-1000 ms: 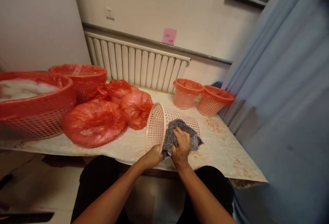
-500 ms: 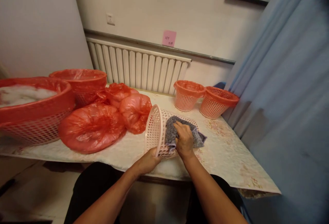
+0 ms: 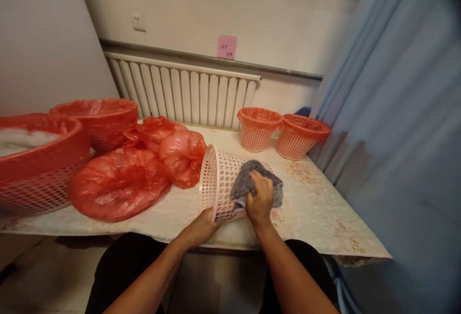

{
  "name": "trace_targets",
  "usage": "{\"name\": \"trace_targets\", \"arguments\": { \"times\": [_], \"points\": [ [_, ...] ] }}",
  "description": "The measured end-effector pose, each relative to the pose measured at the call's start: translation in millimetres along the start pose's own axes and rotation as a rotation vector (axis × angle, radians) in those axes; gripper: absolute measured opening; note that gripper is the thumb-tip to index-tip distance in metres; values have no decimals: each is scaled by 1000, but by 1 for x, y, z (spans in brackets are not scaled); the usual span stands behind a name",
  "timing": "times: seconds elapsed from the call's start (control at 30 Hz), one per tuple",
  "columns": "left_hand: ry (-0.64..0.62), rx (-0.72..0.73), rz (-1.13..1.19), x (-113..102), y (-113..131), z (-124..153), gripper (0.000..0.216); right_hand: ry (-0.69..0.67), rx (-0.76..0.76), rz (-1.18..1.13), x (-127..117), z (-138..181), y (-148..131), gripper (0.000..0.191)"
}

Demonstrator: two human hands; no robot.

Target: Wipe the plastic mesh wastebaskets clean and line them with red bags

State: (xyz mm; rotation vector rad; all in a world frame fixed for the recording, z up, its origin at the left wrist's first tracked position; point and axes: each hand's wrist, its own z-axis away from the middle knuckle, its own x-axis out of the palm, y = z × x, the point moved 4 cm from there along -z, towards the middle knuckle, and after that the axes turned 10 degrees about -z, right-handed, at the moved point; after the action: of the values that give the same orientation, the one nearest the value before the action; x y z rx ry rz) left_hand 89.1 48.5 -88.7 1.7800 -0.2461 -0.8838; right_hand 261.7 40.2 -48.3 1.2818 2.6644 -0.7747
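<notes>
A pale pink perforated plastic basket (image 3: 224,177) lies on its side on the table, its mouth facing left. My left hand (image 3: 202,227) grips its rim at the near lower edge, thumb on the outside; the other fingers are partly hidden. Against the basket's outer wall, my right hand (image 3: 260,199) presses a grey cloth (image 3: 248,179) with a light purple edge. The fingers of that hand are bent into the cloth, which drapes over the side toward the basket's base.
Red plastic bags (image 3: 120,184) lie left of the basket. Beyond them stand larger baskets (image 3: 39,189) lined with red bags, one holding white material. Two small lined baskets (image 3: 256,134) are at the back right. A blue curtain (image 3: 382,136) hangs beside the flower-patterned tablecloth (image 3: 324,213); a radiator (image 3: 180,90) is behind.
My right hand and the cloth have shifted slightly along the basket's side, toward its base. The left hand keeps its hold on the rim. The whole view has turned a little.
</notes>
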Motion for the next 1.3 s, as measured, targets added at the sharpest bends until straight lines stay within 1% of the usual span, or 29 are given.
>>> {"name": "trace_targets", "arguments": {
  "times": [0.07, 0.13, 0.17, 0.23, 0.3, 0.37, 0.53, 0.63, 0.73, 0.77, 0.83, 0.93, 1.03, 1.1, 1.2, 1.27, 1.3],
  "points": [
    [22, 15, -27, 1, 3, 3, 39, -62, -115, -98, 10, 9, -34, 66],
    [57, 29, -63, 1, 5, 6, 40, -92, -184, -161, 16, 15, -59, 67],
    [63, 38, -78, 2, 6, 7, 40, -98, -202, -170, 18, 16, -66, 67],
    [39, 42, -80, 3, 7, 9, 39, -110, -217, -145, 19, 13, -71, 68],
    [12, 27, -66, 6, 6, 10, 39, -126, -211, -91, 18, 7, -62, 68],
    [4, 6, -55, 8, 4, 10, 41, -127, -176, -32, 15, -2, -45, 68],
    [-6, 9, -84, 15, -7, 17, 50, -77, 27, 116, -5, -18, 15, 61],
    [-30, 8, -94, 19, -12, 21, 55, -15, 139, 168, -18, -18, 41, 55],
    [-50, -44, -67, 18, -8, 18, 52, 0, 188, 196, -22, -15, 52, 54],
    [-34, -59, -45, 16, -3, 16, 50, -5, 190, 200, -21, -14, 52, 54],
    [40, -75, 40, 9, 8, 7, 49, -9, 186, 196, -19, -12, 50, 54],
    [160, -80, 226, 0, 23, -6, 55, -2, 165, 154, -16, -11, 40, 56],
    [151, -47, 298, 0, 29, -15, 55, -17, 81, 54, -12, -10, 18, 59],
    [128, -30, 236, 2, 30, -14, 49, -52, -17, -47, -7, -6, -7, 63],
    [104, -18, 55, 7, 29, -6, 33, -97, -169, -173, 0, 3, -45, 63],
    [92, -20, -24, 10, 27, 0, 28, -104, -225, -190, 3, 6, -60, 60],
    [85, -25, -39, 12, 26, 2, 28, -109, -239, -180, 3, 6, -62, 60]
  ]
}}
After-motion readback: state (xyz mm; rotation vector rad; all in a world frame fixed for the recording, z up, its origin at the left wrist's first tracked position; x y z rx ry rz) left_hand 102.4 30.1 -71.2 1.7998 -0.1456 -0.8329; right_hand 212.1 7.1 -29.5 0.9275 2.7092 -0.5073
